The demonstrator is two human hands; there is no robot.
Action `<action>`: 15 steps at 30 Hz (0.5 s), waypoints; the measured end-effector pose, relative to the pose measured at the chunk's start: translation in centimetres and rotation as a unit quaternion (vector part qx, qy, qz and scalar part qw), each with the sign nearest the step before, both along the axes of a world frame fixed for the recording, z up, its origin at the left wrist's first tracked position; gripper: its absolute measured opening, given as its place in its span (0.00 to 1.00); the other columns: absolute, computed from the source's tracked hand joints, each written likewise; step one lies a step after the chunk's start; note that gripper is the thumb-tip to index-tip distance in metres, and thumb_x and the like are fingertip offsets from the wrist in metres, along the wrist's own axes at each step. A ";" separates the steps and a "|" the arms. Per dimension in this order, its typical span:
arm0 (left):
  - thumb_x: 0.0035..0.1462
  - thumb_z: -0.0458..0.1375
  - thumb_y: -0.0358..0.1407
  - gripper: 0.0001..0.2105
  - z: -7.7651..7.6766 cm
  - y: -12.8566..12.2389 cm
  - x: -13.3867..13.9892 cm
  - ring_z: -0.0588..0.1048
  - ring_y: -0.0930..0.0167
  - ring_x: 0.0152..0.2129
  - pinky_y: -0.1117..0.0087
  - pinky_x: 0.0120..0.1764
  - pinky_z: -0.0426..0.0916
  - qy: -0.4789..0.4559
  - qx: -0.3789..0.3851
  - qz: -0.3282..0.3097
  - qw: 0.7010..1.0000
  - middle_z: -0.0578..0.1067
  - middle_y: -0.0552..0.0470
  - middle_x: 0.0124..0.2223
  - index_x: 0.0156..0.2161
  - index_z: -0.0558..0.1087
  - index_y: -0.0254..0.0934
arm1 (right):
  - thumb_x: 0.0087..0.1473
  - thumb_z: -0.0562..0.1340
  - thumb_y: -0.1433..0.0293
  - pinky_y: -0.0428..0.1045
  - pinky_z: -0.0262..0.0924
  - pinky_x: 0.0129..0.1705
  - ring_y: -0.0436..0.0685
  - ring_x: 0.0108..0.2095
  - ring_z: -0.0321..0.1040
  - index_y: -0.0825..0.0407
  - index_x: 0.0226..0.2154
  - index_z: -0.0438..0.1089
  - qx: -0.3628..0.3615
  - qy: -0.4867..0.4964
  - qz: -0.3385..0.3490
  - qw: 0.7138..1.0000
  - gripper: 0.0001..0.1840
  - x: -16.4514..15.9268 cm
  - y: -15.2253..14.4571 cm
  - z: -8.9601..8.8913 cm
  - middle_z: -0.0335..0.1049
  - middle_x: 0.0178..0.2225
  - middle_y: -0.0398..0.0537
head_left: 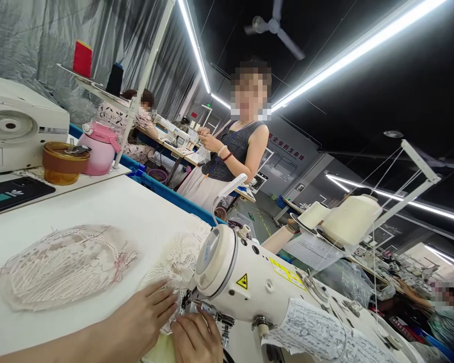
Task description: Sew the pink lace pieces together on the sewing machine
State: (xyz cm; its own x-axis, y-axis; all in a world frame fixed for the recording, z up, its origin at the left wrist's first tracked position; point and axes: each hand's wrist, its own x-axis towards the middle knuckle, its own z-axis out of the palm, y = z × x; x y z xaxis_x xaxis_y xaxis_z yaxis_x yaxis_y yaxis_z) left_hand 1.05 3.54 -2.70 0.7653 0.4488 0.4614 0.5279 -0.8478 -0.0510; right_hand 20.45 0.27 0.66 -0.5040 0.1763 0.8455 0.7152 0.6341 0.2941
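A cream lace piece (176, 257) lies under the head of a white sewing machine (249, 275), and its far part spreads over the table. My left hand (146, 312) rests flat on this lace, its fingers stretched toward the needle area. Close beside it, my right hand (196, 337) has bent fingers pressed together on the lace edge, just below the machine head. Pale yellow fabric (161, 350) shows between the two hands. The needle and the right fingertips are partly hidden. A second lace piece (66, 267), oval with loose red threads, lies to the left.
A phone (17, 194), an amber cup (62, 164) and a pink bottle (98, 151) stand at the back left, near another machine (18, 121). Thread cones (350, 219) sit behind my machine at right. A person (234, 146) stands across the table, hands raised together.
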 end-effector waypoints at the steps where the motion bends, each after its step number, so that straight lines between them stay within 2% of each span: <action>1: 0.74 0.50 0.44 0.22 0.2 0.0 -0.1 0.75 0.59 0.59 0.55 0.66 0.60 0.002 -0.002 -0.001 1.000 0.76 0.47 0.62 0.63 0.74 0.34 | 0.67 0.54 0.79 0.48 0.67 0.46 0.49 0.26 0.74 0.52 0.29 0.73 0.000 -0.001 -0.001 1.000 0.18 0.0 0.0 0.0 0.77 0.26 0.40; 4: 0.74 0.50 0.45 0.23 0.4 -0.1 -0.2 0.75 0.60 0.59 0.56 0.66 0.60 0.004 0.001 -0.003 1.000 0.76 0.47 0.62 0.63 0.74 0.34 | 0.67 0.54 0.79 0.48 0.67 0.45 0.49 0.25 0.74 0.52 0.29 0.73 0.000 -0.002 -0.002 1.000 0.18 -0.1 0.0 0.2 0.77 0.26 0.40; 7: 0.74 0.49 0.45 0.23 -0.5 0.1 0.1 0.74 0.59 0.59 0.56 0.67 0.60 0.002 0.000 0.001 1.000 0.76 0.47 0.62 0.64 0.73 0.35 | 0.67 0.53 0.80 0.48 0.67 0.45 0.50 0.25 0.74 0.51 0.29 0.73 -0.005 -0.007 -0.005 1.000 0.19 0.0 -0.1 0.2 0.77 0.26 0.40; 11: 0.72 0.53 0.45 0.24 -1.6 0.3 0.4 0.72 0.56 0.62 0.51 0.68 0.57 0.002 -0.030 0.008 1.000 0.75 0.43 0.63 0.65 0.72 0.35 | 0.65 0.53 0.81 0.49 0.67 0.44 0.51 0.26 0.75 0.51 0.31 0.73 -0.016 -0.016 -0.005 1.000 0.17 0.3 -0.2 0.1 0.78 0.27 0.42; 15: 0.73 0.52 0.43 0.22 -0.4 0.0 0.0 0.73 0.59 0.61 0.55 0.68 0.58 -0.008 -0.019 0.004 1.000 0.75 0.46 0.63 0.65 0.72 0.38 | 0.67 0.52 0.79 0.50 0.68 0.43 0.51 0.26 0.75 0.51 0.31 0.74 -0.027 -0.023 -0.004 0.999 0.19 0.4 -0.3 0.1 0.78 0.27 0.42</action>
